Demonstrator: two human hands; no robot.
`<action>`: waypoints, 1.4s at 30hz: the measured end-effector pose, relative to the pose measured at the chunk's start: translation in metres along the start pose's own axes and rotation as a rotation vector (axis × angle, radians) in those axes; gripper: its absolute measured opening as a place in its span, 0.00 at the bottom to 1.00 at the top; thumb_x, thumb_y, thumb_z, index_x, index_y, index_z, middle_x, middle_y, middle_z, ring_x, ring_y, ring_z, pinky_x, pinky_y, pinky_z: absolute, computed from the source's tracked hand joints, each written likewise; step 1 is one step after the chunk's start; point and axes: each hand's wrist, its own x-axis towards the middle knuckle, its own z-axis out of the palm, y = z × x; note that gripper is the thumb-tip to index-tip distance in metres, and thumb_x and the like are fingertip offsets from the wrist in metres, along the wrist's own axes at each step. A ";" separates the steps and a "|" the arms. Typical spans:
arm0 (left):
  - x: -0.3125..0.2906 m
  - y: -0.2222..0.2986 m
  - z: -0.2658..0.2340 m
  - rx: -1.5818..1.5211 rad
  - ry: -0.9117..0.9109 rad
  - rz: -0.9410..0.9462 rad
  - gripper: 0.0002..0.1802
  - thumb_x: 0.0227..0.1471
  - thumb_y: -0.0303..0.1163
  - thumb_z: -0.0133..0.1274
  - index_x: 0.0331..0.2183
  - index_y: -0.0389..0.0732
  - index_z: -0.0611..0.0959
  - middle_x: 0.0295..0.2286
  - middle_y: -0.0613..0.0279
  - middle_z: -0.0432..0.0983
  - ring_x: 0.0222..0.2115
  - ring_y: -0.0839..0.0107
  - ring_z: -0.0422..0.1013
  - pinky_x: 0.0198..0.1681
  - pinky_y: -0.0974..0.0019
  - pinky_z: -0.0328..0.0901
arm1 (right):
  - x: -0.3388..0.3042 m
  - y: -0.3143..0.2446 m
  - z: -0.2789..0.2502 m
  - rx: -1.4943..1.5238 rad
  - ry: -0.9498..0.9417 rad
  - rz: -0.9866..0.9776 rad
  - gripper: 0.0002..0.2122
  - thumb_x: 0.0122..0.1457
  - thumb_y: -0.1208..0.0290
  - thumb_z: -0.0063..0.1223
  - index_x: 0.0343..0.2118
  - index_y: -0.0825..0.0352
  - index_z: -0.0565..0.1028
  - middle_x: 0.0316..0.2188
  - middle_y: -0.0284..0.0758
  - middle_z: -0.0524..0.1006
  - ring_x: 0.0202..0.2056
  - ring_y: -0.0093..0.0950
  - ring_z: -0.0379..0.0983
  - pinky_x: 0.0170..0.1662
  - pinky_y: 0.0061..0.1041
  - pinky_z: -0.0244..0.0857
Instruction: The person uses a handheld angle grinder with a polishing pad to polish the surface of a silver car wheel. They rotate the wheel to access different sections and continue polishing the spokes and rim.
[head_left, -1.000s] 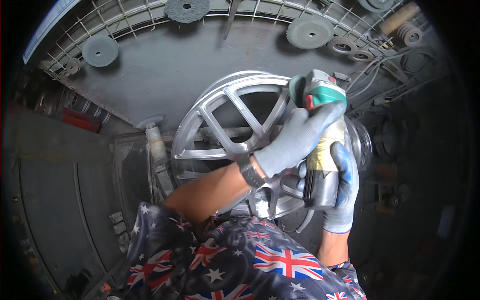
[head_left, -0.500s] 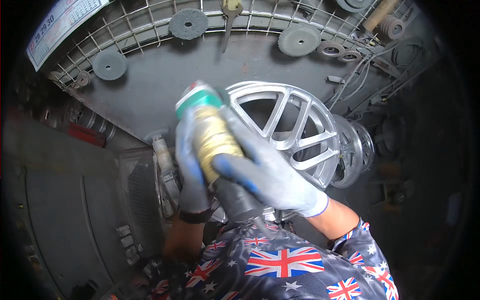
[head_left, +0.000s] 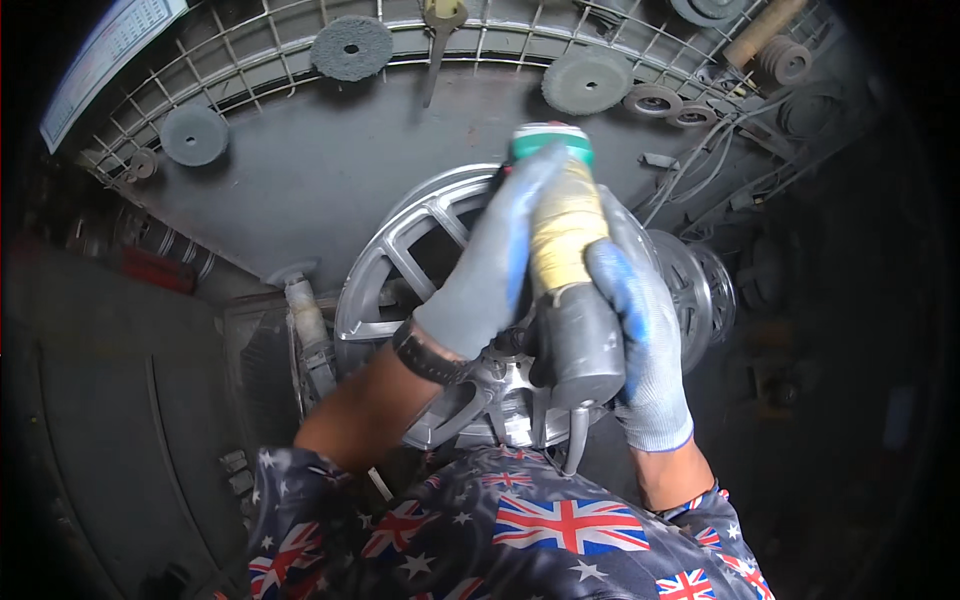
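I hold an angle grinder with a green head, a body wrapped in yellow tape and a dark rear end trailing a cord. My left hand, in a grey and blue glove, is closed round it near the head. My right hand, gloved alike, grips the body from the right side. The grinder's disc is hidden. Below and behind the tool lies a silver alloy wheel with several spokes, partly covered by my hands and arms. I cannot tell whether the grinder touches it.
Abrasive discs and a wrench hang on a wire rack at the back. More wheels stand to the right, near loose cables. Another taped tool lies at the left. A calendar sheet hangs far left.
Both hands have carried the grinder to the right across the wheel. The wheel's left part, hidden before, now shows. The view has shifted slightly.
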 end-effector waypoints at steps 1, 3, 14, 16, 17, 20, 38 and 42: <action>-0.005 0.001 0.017 0.094 0.154 0.058 0.20 0.63 0.48 0.48 0.43 0.41 0.75 0.34 0.62 0.74 0.35 0.74 0.74 0.40 0.70 0.71 | 0.000 0.004 -0.004 0.016 0.030 -0.011 0.30 0.67 0.58 0.48 0.66 0.73 0.57 0.54 0.41 0.71 0.52 0.25 0.69 0.55 0.23 0.62; -0.008 0.006 -0.004 0.053 -0.008 0.039 0.21 0.64 0.49 0.47 0.44 0.41 0.75 0.34 0.62 0.74 0.34 0.74 0.74 0.40 0.70 0.71 | 0.001 0.003 0.000 0.015 0.015 -0.003 0.30 0.67 0.57 0.48 0.65 0.73 0.58 0.53 0.41 0.71 0.52 0.25 0.69 0.55 0.23 0.62; -0.059 0.018 -0.034 0.215 0.318 0.358 0.26 0.67 0.48 0.39 0.53 0.36 0.71 0.44 0.51 0.75 0.44 0.63 0.76 0.51 0.59 0.73 | 0.019 0.023 0.016 -0.031 -0.345 0.093 0.27 0.66 0.65 0.50 0.62 0.78 0.59 0.53 0.48 0.72 0.55 0.29 0.68 0.57 0.26 0.62; -0.037 0.010 -0.026 0.252 0.263 0.333 0.27 0.66 0.47 0.39 0.54 0.35 0.71 0.44 0.51 0.75 0.42 0.64 0.77 0.48 0.60 0.74 | 0.021 0.025 0.005 -0.042 -0.226 -0.020 0.28 0.66 0.65 0.50 0.62 0.79 0.59 0.53 0.47 0.72 0.54 0.30 0.69 0.57 0.26 0.62; -0.025 0.006 -0.020 0.268 0.235 0.317 0.27 0.66 0.46 0.40 0.55 0.34 0.70 0.43 0.51 0.75 0.42 0.64 0.77 0.47 0.61 0.74 | 0.021 0.025 -0.004 -0.048 -0.164 -0.075 0.28 0.66 0.64 0.50 0.62 0.79 0.59 0.53 0.46 0.72 0.54 0.31 0.69 0.56 0.26 0.62; 0.006 -0.009 0.006 0.063 0.014 0.031 0.21 0.63 0.47 0.47 0.44 0.37 0.75 0.34 0.57 0.77 0.33 0.68 0.77 0.39 0.66 0.73 | 0.004 0.008 -0.028 -0.061 0.003 -0.059 0.29 0.66 0.59 0.49 0.62 0.78 0.60 0.54 0.45 0.72 0.54 0.30 0.69 0.59 0.25 0.60; -0.060 -0.006 -0.044 0.100 0.312 0.318 0.22 0.64 0.46 0.47 0.49 0.39 0.74 0.41 0.60 0.75 0.40 0.72 0.75 0.46 0.66 0.71 | -0.004 0.051 0.014 -0.130 -0.257 -0.086 0.37 0.64 0.62 0.54 0.68 0.75 0.50 0.61 0.49 0.65 0.61 0.33 0.62 0.63 0.29 0.56; -0.104 -0.019 -0.062 0.061 0.393 0.472 0.25 0.66 0.49 0.41 0.53 0.38 0.72 0.47 0.56 0.72 0.48 0.67 0.72 0.54 0.64 0.68 | 0.001 0.049 0.016 -0.259 -0.483 0.020 0.38 0.62 0.65 0.57 0.68 0.75 0.50 0.60 0.48 0.66 0.62 0.32 0.62 0.64 0.29 0.53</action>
